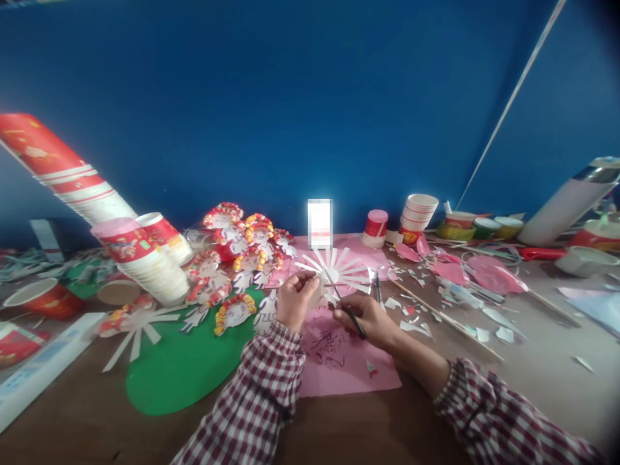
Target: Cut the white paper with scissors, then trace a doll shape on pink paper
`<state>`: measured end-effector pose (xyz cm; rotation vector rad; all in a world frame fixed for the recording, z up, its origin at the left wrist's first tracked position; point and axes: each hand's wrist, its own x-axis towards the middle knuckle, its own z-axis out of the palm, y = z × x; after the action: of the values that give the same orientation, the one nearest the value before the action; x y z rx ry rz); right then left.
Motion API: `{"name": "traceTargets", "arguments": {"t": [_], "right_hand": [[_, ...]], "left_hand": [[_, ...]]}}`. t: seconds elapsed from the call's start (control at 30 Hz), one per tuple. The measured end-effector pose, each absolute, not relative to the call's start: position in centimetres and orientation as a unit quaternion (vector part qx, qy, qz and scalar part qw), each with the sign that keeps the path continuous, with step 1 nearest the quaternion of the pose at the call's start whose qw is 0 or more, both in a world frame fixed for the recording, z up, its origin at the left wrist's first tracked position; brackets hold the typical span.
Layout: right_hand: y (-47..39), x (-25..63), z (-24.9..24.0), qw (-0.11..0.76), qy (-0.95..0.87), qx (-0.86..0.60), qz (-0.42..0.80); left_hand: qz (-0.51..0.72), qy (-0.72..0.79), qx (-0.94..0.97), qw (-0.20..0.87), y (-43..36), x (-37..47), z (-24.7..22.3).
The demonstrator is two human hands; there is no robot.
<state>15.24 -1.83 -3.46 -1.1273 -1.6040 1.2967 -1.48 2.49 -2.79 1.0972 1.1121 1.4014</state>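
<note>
The left hand [296, 298] pinched a white paper disc with radiating strips [341, 274] between its fingers, short of the brown worktop [387, 426]'s far edge; the right hand [369, 318]'s fingers gripped slim, dark-handled scissors [357, 325].

a pale flask [557, 210] stands near small tubs [485, 230] before a blue wall [300, 110]

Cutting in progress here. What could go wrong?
1. The scissors in the right hand have their blades close to the left hand; a slip could nick it.
2. The white paper fan has narrow strips, so a stray snip or tug might tear one.
3. Paper scraps lie scattered to the right; a small cut piece could get lost among them.
</note>
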Motion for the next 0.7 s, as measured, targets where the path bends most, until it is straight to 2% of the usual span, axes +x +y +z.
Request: {"name": "traceTargets", "arguments": {"t": [0.13, 0.2, 0.3, 0.43, 0.7], "right_hand": [[-1.5, 15.4, -3.4, 0.415, -0.577, -0.454, 0.537], [-1.3, 15.5, -3.7, 0.401, -0.595, -0.456, 0.527], [-1.2, 15.5, -4.1, 0.384, -0.624, -0.434, 0.524], [-1.6, 15.4, -3.6, 0.386, -0.588, -0.408, 0.582], [-2.0, 15.4, -2.6, 0.384, -0.566, -0.389, 0.617]], "left_hand": [[0.551, 0.418, 0.414, 0.592, 2.1, -1.5, -2.4], [0.526, 0.411, 0.4, 0.627, 1.9, -1.4, -2.2], [0.51, 0.428, 0.421, 0.616, 1.8, -1.2, -2.2], [0.497, 0.449, 0.468, 0.577, 2.1, -1.2, -2.8], [0.488, 0.439, 0.473, 0.588, 2.0, -0.9, -2.9]]}}
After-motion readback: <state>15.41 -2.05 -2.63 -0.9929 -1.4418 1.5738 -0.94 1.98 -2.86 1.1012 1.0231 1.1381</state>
